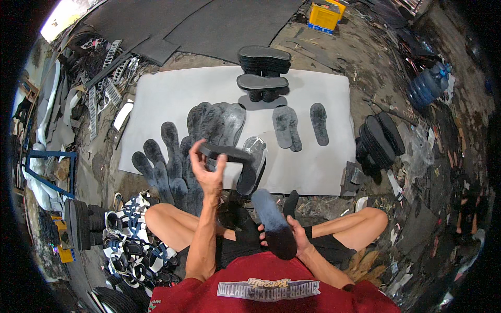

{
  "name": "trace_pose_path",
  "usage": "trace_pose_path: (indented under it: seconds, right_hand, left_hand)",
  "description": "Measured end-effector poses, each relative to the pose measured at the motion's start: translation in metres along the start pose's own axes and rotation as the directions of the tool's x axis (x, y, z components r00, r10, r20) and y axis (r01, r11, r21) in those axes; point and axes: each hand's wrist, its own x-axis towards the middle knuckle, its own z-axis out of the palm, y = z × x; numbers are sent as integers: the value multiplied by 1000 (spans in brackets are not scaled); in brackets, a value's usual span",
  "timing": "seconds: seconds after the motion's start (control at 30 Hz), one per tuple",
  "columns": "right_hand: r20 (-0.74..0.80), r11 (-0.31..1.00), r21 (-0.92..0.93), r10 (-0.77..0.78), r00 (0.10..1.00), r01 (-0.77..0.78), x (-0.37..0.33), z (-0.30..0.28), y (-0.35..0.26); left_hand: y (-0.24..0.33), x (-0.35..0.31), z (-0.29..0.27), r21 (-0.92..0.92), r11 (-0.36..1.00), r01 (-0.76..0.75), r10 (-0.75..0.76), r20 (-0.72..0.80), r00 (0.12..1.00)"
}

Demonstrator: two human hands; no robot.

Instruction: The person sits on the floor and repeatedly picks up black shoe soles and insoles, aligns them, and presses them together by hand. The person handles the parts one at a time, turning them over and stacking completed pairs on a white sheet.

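Raised over the near part of a white sheet (313,172), my left hand (210,180) grips a thick dark shoe sole (227,152) between thumb and fingers, its edge turned toward me. Close to my lap, my right hand (301,237) holds a flat sole (271,211), grey-blue and shiny at its far end and black at its near end. Just right of the left hand lies another dark sole (250,175) with a pale-edged toe. Overlapping grey-black soles (216,122) spread across the sheet's left half.
Two soles (284,128) overlap on the right half, near a single sole (319,124). Stacked soles (263,82) stand at the far edge; more (378,141) sit at right. White-and-dark sandal straps (138,240) heap by my left knee. A yellow box (324,16) stands beyond.
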Motion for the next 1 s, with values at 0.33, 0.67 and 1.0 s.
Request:
trace_pose_path:
  seconds: [0.33, 0.67, 1.0]
  right_hand:
    - [-50, 763, -407, -567, 822, 502, 22, 84, -72]
    - [604, -655, -745, -581, 546, 128, -2, 199, -30]
    - [618, -666, -733, -564, 548, 140, 12, 187, -19]
  left_hand:
    - [78, -12, -4, -834, 315, 453, -175, 418, 891]
    - [135, -52, 28, -810, 219, 544, -128, 529, 839]
    - [134, -57, 35, -767, 253, 590, -78, 592, 802]
